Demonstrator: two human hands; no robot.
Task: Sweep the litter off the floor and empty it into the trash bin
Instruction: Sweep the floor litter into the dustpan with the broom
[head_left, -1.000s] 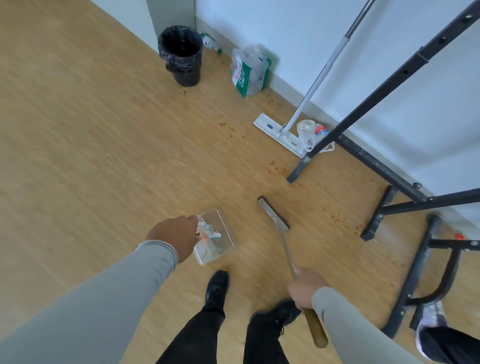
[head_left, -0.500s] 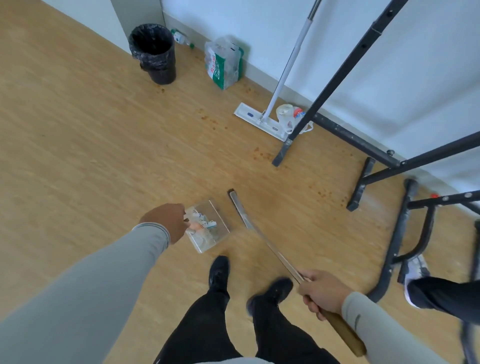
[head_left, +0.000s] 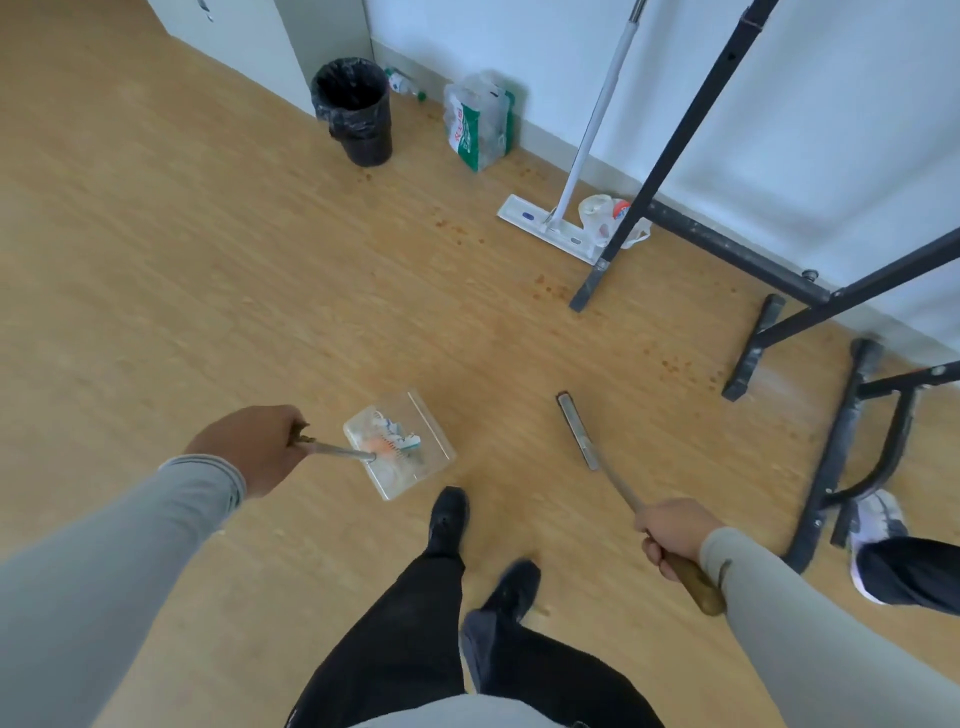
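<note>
My left hand (head_left: 248, 446) grips the metal handle of a clear plastic dustpan (head_left: 431, 441), held just above the wood floor. Crumpled white, orange and teal litter (head_left: 394, 439) lies inside the pan. My right hand (head_left: 673, 531) holds the wooden grip of a long-handled broom (head_left: 577, 430), whose narrow dark head points away from me to the right of the pan. The black trash bin (head_left: 356, 110), lined with a black bag, stands far ahead by the wall corner.
A green and white plastic bag (head_left: 479, 122) sits right of the bin. A flat white mop (head_left: 551, 223) leans on the wall beside a black metal frame (head_left: 675, 228). Another person's shoe (head_left: 872, 540) shows at the right. Brown specks dot the floor near the wall.
The view has shifted so the bin sits more central. The dustpan handle now shows beyond my left hand, and the broom has swung to the right, away from the pan.
</note>
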